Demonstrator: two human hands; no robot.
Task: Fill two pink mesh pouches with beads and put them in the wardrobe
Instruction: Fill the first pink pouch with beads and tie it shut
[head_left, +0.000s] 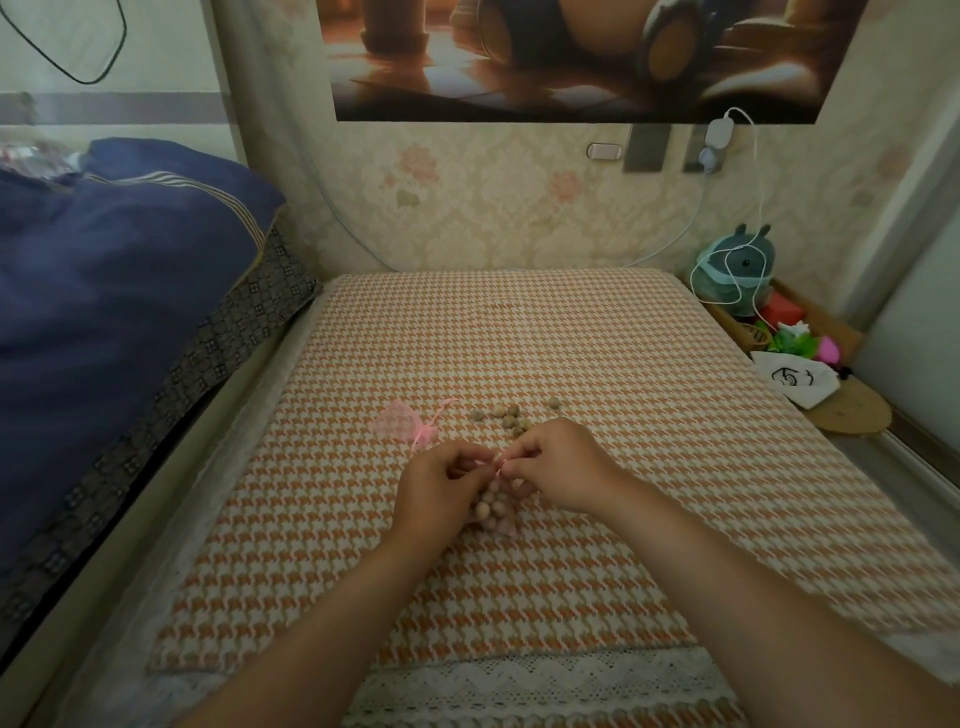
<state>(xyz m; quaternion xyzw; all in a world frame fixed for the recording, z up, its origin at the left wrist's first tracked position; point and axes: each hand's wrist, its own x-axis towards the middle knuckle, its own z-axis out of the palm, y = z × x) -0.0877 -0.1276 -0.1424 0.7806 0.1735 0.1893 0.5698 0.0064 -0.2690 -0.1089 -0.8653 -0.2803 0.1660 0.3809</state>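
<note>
Hands (441, 480) (558, 465) seemingly pinch half-hidden bead-filled pouch (493, 506).

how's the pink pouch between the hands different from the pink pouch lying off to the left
The pouch between the hands bulges with beads; the pouch to the left lies flat and looks empty. The first is held, the left hand and right hand pinching its drawstring; the second lies untouched on the checked cloth. The first hangs upright from its neck; the second lies on its side. Both are pink see-through mesh with pink strings.
</note>
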